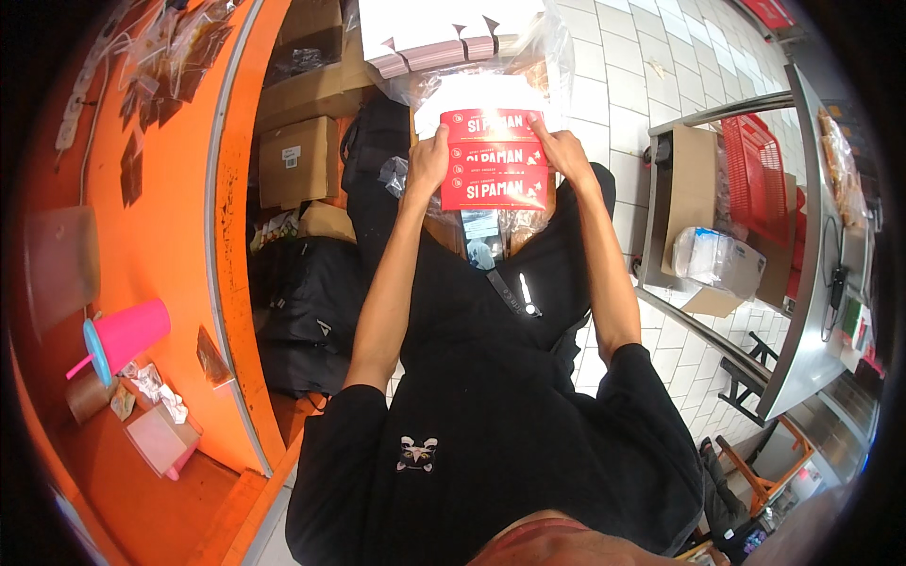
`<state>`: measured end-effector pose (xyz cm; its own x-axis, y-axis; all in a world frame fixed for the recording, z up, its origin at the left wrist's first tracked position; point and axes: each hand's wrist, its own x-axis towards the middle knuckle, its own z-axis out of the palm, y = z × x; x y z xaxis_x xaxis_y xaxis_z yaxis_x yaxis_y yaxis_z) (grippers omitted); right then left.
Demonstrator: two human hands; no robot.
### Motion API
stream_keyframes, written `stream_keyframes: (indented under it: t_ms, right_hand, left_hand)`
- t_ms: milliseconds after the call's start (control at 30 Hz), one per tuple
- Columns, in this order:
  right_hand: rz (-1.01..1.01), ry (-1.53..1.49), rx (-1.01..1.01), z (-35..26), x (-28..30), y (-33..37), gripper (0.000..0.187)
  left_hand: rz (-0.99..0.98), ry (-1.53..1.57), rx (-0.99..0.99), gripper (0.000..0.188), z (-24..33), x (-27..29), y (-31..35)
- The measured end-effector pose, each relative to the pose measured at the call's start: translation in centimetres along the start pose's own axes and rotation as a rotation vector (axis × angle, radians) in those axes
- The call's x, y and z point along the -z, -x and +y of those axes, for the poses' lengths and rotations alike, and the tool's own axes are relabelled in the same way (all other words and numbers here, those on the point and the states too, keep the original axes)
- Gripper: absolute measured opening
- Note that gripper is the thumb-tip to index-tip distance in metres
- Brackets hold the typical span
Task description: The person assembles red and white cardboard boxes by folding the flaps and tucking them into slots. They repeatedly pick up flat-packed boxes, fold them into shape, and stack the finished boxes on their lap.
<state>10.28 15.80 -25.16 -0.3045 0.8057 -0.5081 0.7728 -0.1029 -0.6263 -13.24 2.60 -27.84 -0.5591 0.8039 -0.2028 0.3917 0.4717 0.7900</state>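
Observation:
Between my hands is a flat red-and-white cardboard box blank (494, 193) with white printing across its red panels. My left hand (429, 162) grips its left edge, thumb on top. At the opposite edge my right hand (564, 153) holds it the same way, fingers mostly hidden beneath. The far part of the blank is bright white and washed out by glare. A phone (481, 238) lies partly under the near edge, between my thighs. Beyond the blank stands a thick stack of similar white blanks (439, 55), with pinkish edges and dark notches, in clear plastic.
Cardboard boxes (298, 162) and a black bag (297, 311) lie at my left, beside an orange counter (175, 283) with a pink cup (132, 335). To the right, a metal-framed table (802, 255) stands near a red basket (752, 174). The floor has white tiles (628, 123).

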Motion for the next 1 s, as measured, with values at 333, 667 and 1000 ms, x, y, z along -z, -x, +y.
stream_keyframes:
  t_ms: [333, 667, 1000]
  right_hand:
    - [-0.246, -0.322, 0.062, 2.5, 1.3, -0.5, 0.082]
    - [-0.382, -0.389, 0.117, 3.2, 2.1, -0.8, 0.058]
    - [-0.439, -0.464, 0.118, 2.3, 2.9, -0.1, 0.043]
  left_hand:
    - [-0.063, 0.070, -0.028, 0.063, -0.8, 0.9, 0.2]
    - [-0.415, 0.607, 0.180, 0.038, -3.0, 2.8, -0.1]
    - [-0.469, 0.635, 0.233, 0.040, -2.3, 3.3, -0.6]
